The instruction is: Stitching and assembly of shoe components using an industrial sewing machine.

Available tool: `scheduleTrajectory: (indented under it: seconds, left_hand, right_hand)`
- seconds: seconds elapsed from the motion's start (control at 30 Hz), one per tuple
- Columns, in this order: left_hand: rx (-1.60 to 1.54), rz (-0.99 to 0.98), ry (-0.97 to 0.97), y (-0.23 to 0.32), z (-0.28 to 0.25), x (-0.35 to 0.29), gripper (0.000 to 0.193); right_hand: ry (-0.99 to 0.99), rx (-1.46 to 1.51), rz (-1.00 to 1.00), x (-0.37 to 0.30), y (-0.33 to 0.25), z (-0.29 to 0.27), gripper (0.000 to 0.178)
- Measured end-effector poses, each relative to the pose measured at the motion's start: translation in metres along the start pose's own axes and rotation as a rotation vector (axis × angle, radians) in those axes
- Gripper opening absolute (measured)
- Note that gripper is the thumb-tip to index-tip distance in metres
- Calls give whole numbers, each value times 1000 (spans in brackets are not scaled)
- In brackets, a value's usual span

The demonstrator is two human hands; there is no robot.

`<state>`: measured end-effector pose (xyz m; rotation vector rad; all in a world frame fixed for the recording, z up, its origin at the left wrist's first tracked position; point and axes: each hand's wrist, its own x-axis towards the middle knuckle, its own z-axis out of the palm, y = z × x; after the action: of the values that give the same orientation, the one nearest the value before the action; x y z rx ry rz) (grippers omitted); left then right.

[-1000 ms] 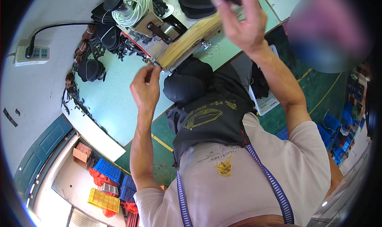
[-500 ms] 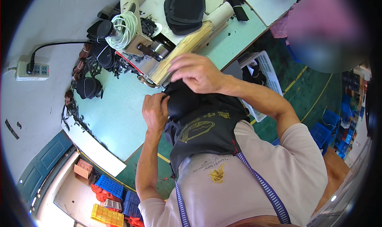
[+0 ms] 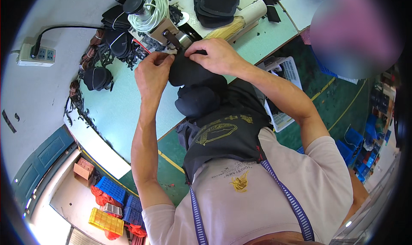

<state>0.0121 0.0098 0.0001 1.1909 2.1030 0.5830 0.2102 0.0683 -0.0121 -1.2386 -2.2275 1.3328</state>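
Both hands hold a flat black piece of material (image 3: 189, 72) by its far edge, up against the metal roller (image 3: 185, 40) of a bench machine. My left hand (image 3: 153, 75) pinches its left corner between thumb and fingers. On the other side, my right hand (image 3: 216, 55) has its fingers closed on the edge next to the roller. The near part of the piece hangs toward me, over a rounded black bundle (image 3: 195, 101) at the table edge by my apron (image 3: 219, 133). What lies under the roller is hidden.
A stack of black cut pieces (image 3: 216, 7) sits on the machine beside a yellowish board (image 3: 227, 28). A coil of pale cable (image 3: 154, 13) and tied black bundles (image 3: 96, 78) stand on the left, with scraps along the wall. A white crate (image 3: 292, 73) is right of the table. Another person is at upper right.
My left hand has moved away from me to the machine, and my right hand has come down onto the material. The black piece now lies at the roller, apart from the bundle.
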Motion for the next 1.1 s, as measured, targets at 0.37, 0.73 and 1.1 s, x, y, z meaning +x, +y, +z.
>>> scheduleTrajectory:
  seconds: [0.37,0.73,1.1]
  left_hand:
    - [-168,4,96,-3,20,-15,24]
    - [-561,41,-245,-22,2,-21,26]
    - [-305,-37,-22,4,19,-1,23]
  right_hand:
    - [219,-179,-225,-8,-2,-38,20]
    - [-162,685,69,-41,5,-4,32]
    - [156,430,119,-29,15,6,26]
